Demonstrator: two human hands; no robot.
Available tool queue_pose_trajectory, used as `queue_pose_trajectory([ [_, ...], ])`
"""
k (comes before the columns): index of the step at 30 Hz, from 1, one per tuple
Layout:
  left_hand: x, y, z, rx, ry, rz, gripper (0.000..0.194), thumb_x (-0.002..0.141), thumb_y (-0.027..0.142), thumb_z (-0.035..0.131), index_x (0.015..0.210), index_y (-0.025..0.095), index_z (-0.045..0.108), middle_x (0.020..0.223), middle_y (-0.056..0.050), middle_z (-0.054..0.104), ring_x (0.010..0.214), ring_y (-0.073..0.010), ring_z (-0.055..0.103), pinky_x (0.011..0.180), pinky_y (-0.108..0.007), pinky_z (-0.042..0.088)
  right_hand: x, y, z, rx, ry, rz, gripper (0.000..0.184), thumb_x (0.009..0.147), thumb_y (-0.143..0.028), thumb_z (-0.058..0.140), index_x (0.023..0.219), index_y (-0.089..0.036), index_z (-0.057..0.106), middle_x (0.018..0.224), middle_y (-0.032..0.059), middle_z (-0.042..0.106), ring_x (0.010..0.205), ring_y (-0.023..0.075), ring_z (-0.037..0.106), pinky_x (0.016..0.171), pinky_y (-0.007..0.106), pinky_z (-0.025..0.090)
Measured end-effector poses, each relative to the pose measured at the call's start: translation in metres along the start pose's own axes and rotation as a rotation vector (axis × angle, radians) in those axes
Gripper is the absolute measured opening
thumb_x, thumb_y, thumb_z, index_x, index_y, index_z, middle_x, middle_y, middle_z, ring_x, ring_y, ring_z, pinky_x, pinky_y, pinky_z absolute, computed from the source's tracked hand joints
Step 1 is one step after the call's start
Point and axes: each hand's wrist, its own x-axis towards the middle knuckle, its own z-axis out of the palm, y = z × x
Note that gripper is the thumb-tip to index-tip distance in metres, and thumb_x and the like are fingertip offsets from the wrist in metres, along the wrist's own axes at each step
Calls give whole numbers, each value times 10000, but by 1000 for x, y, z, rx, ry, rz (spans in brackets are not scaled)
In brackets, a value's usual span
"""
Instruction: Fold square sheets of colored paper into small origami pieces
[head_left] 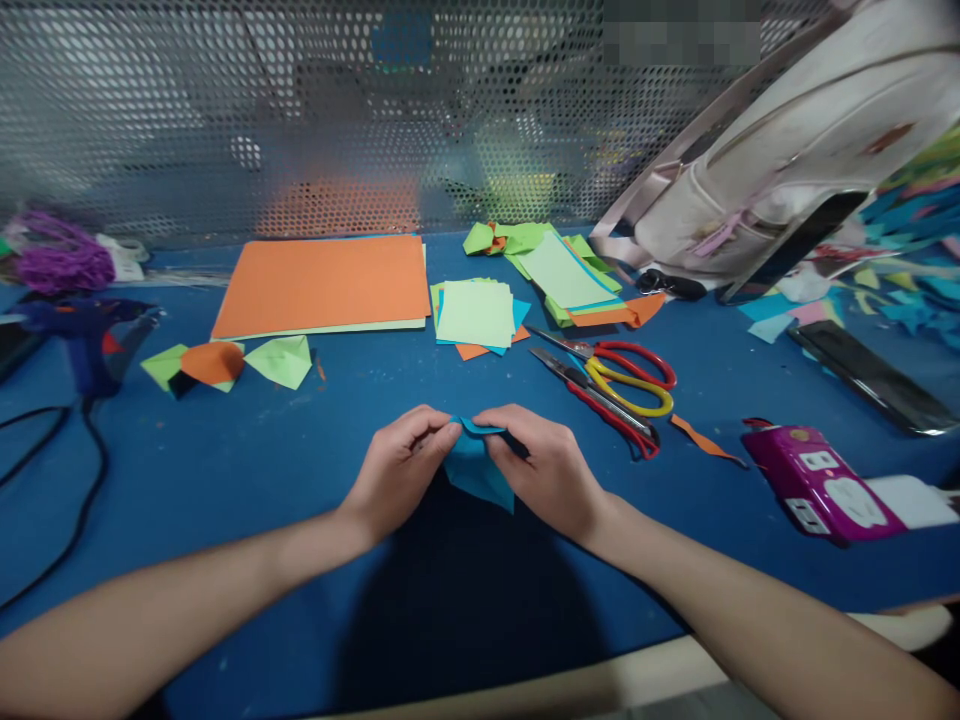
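A small folded piece of blue paper (474,468) is held just above the blue table (300,470) at the centre. My left hand (397,472) pinches its left upper edge with closed fingers. My right hand (546,468) grips its right side, fingers curled over the fold. Both hands meet at the paper's top edge.
Behind the hands lie a stack of light green and blue squares (477,316), large orange sheets (324,284), folded green and orange pieces (225,364), two pairs of scissors (615,388). A glue gun (82,340) stands at left, a purple power strip (825,486) at right, a bag (780,150) behind it.
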Motion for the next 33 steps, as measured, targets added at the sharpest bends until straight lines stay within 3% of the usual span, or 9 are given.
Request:
queue_pose_trajectory([
  [4, 1, 1, 0, -19, -13, 24, 184, 853, 264, 506, 807, 186, 666, 750, -13, 615, 700, -131, 540, 641, -220, 418, -1, 1, 1, 52, -16, -58, 214, 882, -131, 477, 1017, -193, 630, 955, 61, 681, 912, 151, 630, 800, 292, 522],
  [7, 1, 1, -1, -44, -6, -3, 175, 828, 268, 537, 784, 185, 685, 733, -11, 623, 678, -127, 540, 616, -215, 413, -2, 2, 1, 56, 2, -95, 217, 891, -133, 474, 1001, -199, 648, 945, 60, 673, 883, 138, 630, 770, 271, 524],
  [13, 3, 4, 0, -163, -10, -210, 187, 772, 312, 594, 687, 170, 681, 703, -4, 631, 652, -118, 524, 579, -205, 401, -1, 3, -3, -247, 14, -205, 214, 873, -112, 491, 907, -191, 687, 797, 63, 652, 758, 157, 569, 669, 271, 469],
  [19, 4, 5, 2, -303, 13, -322, 158, 706, 318, 651, 727, 177, 720, 724, -16, 696, 628, -130, 566, 562, -214, 450, 0, 0, -4, -345, -14, -292, 249, 904, -152, 454, 808, -194, 679, 729, 41, 641, 685, 146, 531, 642, 283, 398],
  [25, 4, 3, 2, -334, 8, -332, 155, 713, 311, 644, 726, 181, 728, 722, -16, 704, 623, -128, 578, 550, -211, 455, 1, -2, -5, -318, -34, -305, 304, 923, -152, 412, 765, -170, 672, 707, 56, 621, 686, 151, 528, 643, 289, 391],
  [33, 3, 4, 1, -203, 22, -285, 187, 741, 295, 588, 718, 167, 723, 717, -23, 694, 633, -135, 571, 546, -215, 450, 0, -1, -3, -302, -108, -187, 344, 949, -262, 395, 732, -178, 648, 694, 42, 611, 668, 143, 516, 656, 289, 374],
])
